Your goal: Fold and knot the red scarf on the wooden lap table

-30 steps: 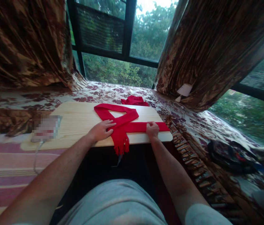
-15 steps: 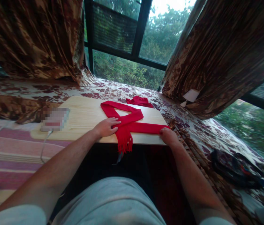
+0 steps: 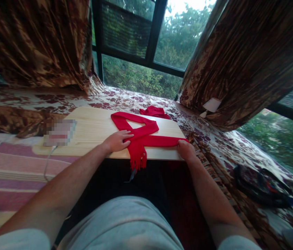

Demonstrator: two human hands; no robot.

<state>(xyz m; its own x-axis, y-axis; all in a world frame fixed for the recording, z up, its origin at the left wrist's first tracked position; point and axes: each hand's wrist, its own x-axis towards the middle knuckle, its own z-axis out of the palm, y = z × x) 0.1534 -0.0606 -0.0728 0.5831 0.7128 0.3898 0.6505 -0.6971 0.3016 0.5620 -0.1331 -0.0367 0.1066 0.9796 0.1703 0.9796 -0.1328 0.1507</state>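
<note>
A red scarf (image 3: 146,129) lies on a light wooden table (image 3: 91,121), laid in a loop that crosses itself. Its fringed end hangs over the front edge of the tabletop. My left hand (image 3: 117,141) rests flat with fingers spread on the scarf's left side, by the crossing. At the table's right end, my right hand (image 3: 186,149) is closed on the strip of scarf that runs out to the right. The fingertips of that hand are partly hidden.
A blurred-out device (image 3: 59,133) with a white cable sits on the table's left side. Behind the table lies bunched red cloth (image 3: 155,111). A small white lamp (image 3: 211,105) stands by the right curtain, and a dark bag (image 3: 260,185) lies at right.
The scarf strip under my right hand has tilted very slightly upward at its right end. My left hand stays in place on the scarf; the view has shifted a little.
</note>
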